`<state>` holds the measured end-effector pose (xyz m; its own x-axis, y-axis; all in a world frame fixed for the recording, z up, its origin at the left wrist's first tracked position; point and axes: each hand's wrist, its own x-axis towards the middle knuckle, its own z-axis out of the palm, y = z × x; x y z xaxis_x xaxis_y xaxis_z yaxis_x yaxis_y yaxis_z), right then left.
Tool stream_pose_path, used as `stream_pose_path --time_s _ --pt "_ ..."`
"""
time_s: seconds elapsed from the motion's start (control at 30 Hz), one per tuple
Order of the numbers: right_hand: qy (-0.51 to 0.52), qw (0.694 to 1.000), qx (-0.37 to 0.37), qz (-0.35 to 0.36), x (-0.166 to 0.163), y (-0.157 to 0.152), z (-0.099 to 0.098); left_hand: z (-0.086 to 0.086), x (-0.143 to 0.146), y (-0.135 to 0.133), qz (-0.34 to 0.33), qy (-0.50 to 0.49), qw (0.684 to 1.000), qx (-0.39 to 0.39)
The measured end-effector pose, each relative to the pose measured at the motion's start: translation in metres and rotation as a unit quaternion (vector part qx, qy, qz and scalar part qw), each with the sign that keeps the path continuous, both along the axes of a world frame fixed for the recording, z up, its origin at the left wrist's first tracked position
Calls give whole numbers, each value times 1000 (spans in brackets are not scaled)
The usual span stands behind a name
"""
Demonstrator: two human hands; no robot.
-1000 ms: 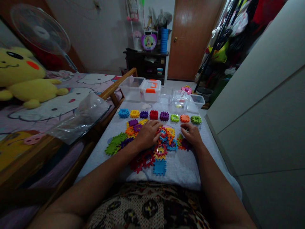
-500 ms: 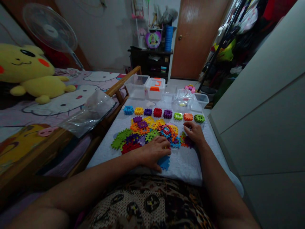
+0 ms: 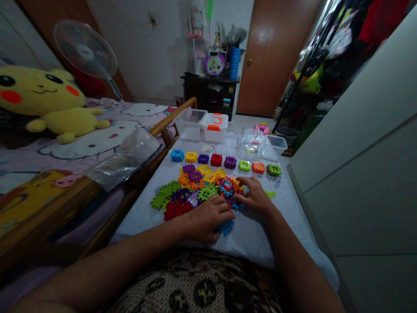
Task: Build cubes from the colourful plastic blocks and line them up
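Observation:
A heap of flat interlocking plastic tiles [image 3: 195, 187] in many colours lies on a white cloth-covered surface [image 3: 250, 234]. Behind it runs a row of small assembled tile cubes [image 3: 216, 159], from blue at the left to green at the right. My left hand [image 3: 205, 217] rests palm down at the heap's near edge, fingers curled over a blue tile [image 3: 225, 226]. My right hand [image 3: 254, 195] lies on the heap's right side, fingers spread flat over the tiles. A loose green tile [image 3: 270, 194] lies just right of it.
Clear plastic boxes [image 3: 192, 124], one with an orange latch [image 3: 214, 127], stand at the far end. A crumpled clear bag [image 3: 127, 156] lies on the wooden bed frame at left. A yellow plush toy [image 3: 48, 104] and a fan [image 3: 85, 49] are beyond. A grey cabinet [image 3: 358, 165] bounds the right.
My left hand has drawn back from the heap's middle to its near edge, onto the blue tile. My right hand slid left onto the heap. The tiles have been spread about.

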<state>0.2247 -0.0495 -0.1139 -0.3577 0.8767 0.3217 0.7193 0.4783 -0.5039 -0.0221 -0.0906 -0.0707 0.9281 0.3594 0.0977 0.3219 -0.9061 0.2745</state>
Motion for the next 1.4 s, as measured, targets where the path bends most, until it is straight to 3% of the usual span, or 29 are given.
stream_pose_path --time_s 0.1,0.27,0.37,0.5,0.63,0.77,0.9,1.1,1.4 --pt "-10 1000 -4 3 -5 0 -2 -2 1 0 6 -19 1000 -3" --pt "60 998 -14 -32 -6 2 -2 -2 -2 4 50 -75 995 -44" --pt "116 992 -34 -48 -7 6 -3 0 -11 13 125 -123 982 -70" --pt "185 978 -64 -68 -6 13 -6 3 -29 33 250 -144 956 -47" --pt "119 990 -23 -76 -9 16 -7 -2 -44 54 323 -133 937 -25" --pt "31 997 35 -63 -16 14 -6 -13 -47 65 339 -108 934 -13" --pt "-7 998 40 -42 -21 12 -3 -21 -46 68 343 -92 935 0" --pt "-6 998 50 -35 -19 13 2 -14 -49 69 326 -87 941 -9" --pt "-76 985 62 -141 1 6 2 -12 -53 73 334 -65 940 27"
